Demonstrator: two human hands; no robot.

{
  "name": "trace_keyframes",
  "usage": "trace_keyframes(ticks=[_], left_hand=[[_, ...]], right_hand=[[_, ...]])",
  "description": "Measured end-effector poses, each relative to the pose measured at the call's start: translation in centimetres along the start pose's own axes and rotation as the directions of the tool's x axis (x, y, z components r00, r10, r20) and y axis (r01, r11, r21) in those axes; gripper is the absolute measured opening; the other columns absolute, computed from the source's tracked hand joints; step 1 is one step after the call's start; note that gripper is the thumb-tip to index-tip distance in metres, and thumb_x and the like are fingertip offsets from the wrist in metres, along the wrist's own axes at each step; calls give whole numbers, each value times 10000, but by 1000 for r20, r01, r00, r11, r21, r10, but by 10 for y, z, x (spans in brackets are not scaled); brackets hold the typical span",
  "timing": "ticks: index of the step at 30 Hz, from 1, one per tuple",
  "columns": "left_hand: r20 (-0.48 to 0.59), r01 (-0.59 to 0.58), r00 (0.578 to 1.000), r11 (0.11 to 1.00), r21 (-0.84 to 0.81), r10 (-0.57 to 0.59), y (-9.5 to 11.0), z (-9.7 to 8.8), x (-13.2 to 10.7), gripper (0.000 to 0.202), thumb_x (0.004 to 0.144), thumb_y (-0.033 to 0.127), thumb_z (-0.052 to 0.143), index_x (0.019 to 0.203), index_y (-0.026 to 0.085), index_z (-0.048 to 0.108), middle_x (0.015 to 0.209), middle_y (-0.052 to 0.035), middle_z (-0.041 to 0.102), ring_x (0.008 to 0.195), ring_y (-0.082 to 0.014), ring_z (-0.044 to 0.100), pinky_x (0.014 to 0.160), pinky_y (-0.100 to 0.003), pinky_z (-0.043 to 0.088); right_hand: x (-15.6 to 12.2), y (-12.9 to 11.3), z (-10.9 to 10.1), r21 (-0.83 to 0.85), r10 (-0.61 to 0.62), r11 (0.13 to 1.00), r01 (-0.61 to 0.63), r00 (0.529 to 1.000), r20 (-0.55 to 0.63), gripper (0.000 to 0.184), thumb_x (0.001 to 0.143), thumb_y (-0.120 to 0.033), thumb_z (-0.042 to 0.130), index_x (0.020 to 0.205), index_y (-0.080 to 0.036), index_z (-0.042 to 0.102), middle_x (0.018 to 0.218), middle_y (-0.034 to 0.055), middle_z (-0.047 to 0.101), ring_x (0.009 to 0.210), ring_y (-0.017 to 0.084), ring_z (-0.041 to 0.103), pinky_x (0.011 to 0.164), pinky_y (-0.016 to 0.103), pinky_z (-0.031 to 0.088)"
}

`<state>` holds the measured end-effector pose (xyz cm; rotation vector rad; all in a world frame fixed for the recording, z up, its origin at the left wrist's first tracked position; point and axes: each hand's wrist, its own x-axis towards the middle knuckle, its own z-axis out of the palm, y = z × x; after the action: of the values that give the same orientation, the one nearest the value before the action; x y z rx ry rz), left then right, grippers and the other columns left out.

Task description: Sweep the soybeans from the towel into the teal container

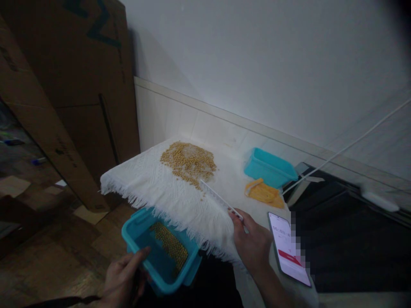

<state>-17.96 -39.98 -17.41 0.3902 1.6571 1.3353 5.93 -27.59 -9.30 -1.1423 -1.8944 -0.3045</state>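
My left hand (123, 276) grips the near rim of a teal plastic tub (160, 252) and holds it tilted below the table's front edge. The tub has yellow beans (171, 244) in its bottom. My right hand (252, 241) is closed on the end of a thin white stick (220, 199) that lies flat on the white fringed cloth (154, 184). The stick's far tip reaches the near edge of a loose pile of beans (189, 160) on the cloth.
A second teal tub (269, 167) stands at the back right with an orange cloth (265, 192) in front of it. A phone (289, 248) with a lit screen lies beside my right hand. Large cardboard sheets (64, 85) lean at left. A white cable (346, 147) crosses at right.
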Motion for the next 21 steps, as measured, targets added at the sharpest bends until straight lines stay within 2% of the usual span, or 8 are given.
trace_keyframes(ticks=[5, 10, 16, 21], left_hand=[[10, 20, 1000, 999, -30, -20, 0, 3, -4, 457, 639, 545, 638, 375, 191, 519, 238, 23, 420, 236, -86, 320, 307, -209, 199], [17, 18, 1000, 999, -35, -17, 0, 5, -7, 464, 651, 543, 640, 376, 186, 529, 237, 21, 425, 233, -83, 317, 302, -208, 202], [2, -11, 1000, 1000, -23, 11, 5, 9, -9, 482, 658, 548, 631, 365, 178, 537, 222, 22, 403, 227, -76, 307, 308, -204, 193], [20, -24, 1000, 1000, -15, 24, 6, 6, -8, 485, 636, 573, 631, 367, 183, 526, 230, 15, 415, 234, -89, 320, 310, -221, 209]], right_hand=[[-8, 0, -12, -26, -30, 999, 29, 998, -53, 188, 903, -242, 532, 886, -152, 697, 777, 50, 751, 622, 156, 709, 609, 205, 530], [-19, -3, -21, -24, -99, 995, 99, 995, -29, 148, 895, -204, 546, 904, -162, 688, 797, 41, 752, 618, 144, 707, 614, 198, 537], [-22, -13, -25, 54, -41, 998, 42, 999, -22, 158, 900, -234, 549, 872, -169, 689, 769, 33, 750, 610, 145, 706, 626, 203, 544], [-15, -13, -19, 58, -2, 998, 3, 1000, -23, 196, 905, -248, 525, 861, -165, 697, 752, 34, 748, 592, 140, 702, 600, 194, 537]])
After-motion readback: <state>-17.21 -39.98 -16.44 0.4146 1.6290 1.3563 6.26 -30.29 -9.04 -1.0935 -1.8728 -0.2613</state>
